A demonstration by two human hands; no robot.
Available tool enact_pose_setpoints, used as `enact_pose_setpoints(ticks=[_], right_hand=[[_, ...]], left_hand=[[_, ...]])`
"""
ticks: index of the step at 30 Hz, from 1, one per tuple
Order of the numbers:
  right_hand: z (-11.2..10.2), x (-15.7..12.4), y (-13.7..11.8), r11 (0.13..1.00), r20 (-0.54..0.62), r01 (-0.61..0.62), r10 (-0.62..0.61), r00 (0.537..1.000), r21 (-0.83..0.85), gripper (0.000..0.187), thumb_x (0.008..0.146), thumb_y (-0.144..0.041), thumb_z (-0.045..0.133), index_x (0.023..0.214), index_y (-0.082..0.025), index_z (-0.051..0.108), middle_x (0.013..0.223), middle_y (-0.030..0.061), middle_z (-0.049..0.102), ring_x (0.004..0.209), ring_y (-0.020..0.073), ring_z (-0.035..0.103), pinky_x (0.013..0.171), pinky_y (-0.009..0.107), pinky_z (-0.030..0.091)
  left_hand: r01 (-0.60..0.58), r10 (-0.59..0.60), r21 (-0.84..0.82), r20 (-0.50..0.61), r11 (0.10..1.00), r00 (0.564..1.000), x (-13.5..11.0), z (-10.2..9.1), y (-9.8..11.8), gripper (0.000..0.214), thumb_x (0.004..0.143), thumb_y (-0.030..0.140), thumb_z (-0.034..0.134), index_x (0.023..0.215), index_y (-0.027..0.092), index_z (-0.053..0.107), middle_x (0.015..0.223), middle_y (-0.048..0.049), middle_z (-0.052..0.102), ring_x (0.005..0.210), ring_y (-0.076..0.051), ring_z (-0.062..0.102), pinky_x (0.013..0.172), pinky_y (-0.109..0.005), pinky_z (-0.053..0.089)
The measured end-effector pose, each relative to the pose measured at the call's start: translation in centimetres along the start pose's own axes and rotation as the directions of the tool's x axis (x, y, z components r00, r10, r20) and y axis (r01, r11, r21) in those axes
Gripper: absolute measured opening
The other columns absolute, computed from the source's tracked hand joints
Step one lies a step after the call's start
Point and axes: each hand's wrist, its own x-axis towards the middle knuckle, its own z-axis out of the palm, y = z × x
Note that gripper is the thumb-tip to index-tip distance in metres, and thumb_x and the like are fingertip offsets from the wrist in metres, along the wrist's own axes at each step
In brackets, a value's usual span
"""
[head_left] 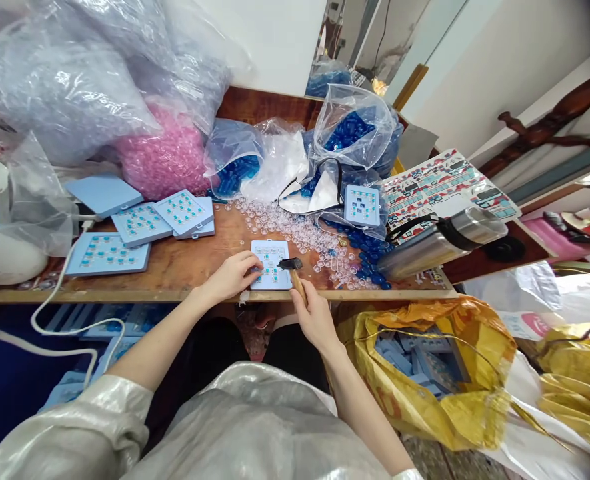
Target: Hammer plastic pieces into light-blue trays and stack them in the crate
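Observation:
A light blue plastic panel (269,283) lies flat at the table's front edge, with small turquoise pieces and clear pieces set in its face. At its left side is my left hand (235,273), fingers curled and tips pressed to the panel's edge; whether a small piece is between them is hidden. My right hand (315,313) is wrapped round the wooden handle of a hammer (291,264). The dark hammer head is over the panel's right part; I cannot tell if it touches. Clear round plastic pieces (299,233) lie scattered just behind and right of the panel.
More blue panels (142,223) lie at the left. Bags of pink pieces (162,150) and blue pieces (349,130) line the back. A steel bottle (445,243) lies tilted at the right. Below, a yellow sack (375,387) holds panels. A white cable (49,303) hangs over the left edge.

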Motion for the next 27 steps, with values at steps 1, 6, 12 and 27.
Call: enact_pose_setpoints(ticks=[1,6,12,27], right_hand=[[-0.1,0.1,-0.4,1.0,0.007,0.012,-0.012,1.0,-0.003,0.034,0.09,-0.035,0.036,0.116,-0.019,0.049,0.094,0.0064,0.066,0.081,0.0202,0.061,0.072,0.028,0.042],[0.1,1.0,-2.4,0.99,0.077,0.057,-0.048,0.996,-0.126,0.033,0.092,-0.035,0.031,0.115,-0.019,0.048,0.09,0.0074,0.066,0.078,0.0203,0.063,0.068,0.026,0.041],[-0.2,1.6,-2.6,0.978,0.128,0.037,-0.011,0.992,-0.203,0.03,0.092,-0.035,0.031,0.11,-0.021,0.05,0.083,0.006,0.067,0.076,0.0211,0.063,0.065,0.025,0.039],[0.4,1.0,-2.6,0.964,0.123,0.018,0.015,0.992,-0.265,0.033,0.093,-0.036,0.027,0.113,-0.02,0.047,0.081,0.0077,0.067,0.073,0.0229,0.063,0.06,0.025,0.036]], left_hand=[[0.017,-0.017,-0.004,-0.001,1.0,1.0,0.0,0.0,0.1,0.011,0.082,0.025,0.047,0.087,0.018,0.055,0.089,-0.0036,0.059,0.082,-0.015,0.056,0.075,-0.028,0.046],[0.139,-0.138,-0.1,0.017,0.985,0.99,0.1,-0.1,0.1,0.018,0.078,0.025,0.053,0.093,0.019,0.046,0.089,-0.0033,0.06,0.08,-0.016,0.06,0.072,-0.029,0.048],[0.183,-0.18,-0.167,0.032,0.969,0.983,0.2,-0.1,0.2,0.025,0.075,0.022,0.054,0.097,0.019,0.041,0.091,-0.004,0.062,0.083,-0.016,0.061,0.074,-0.03,0.049],[0.134,-0.132,-0.11,0.029,0.985,0.991,0.3,0.2,-0.4,0.029,0.074,0.018,0.051,0.102,0.019,0.044,0.091,-0.0033,0.059,0.084,-0.016,0.058,0.077,-0.03,0.048]])
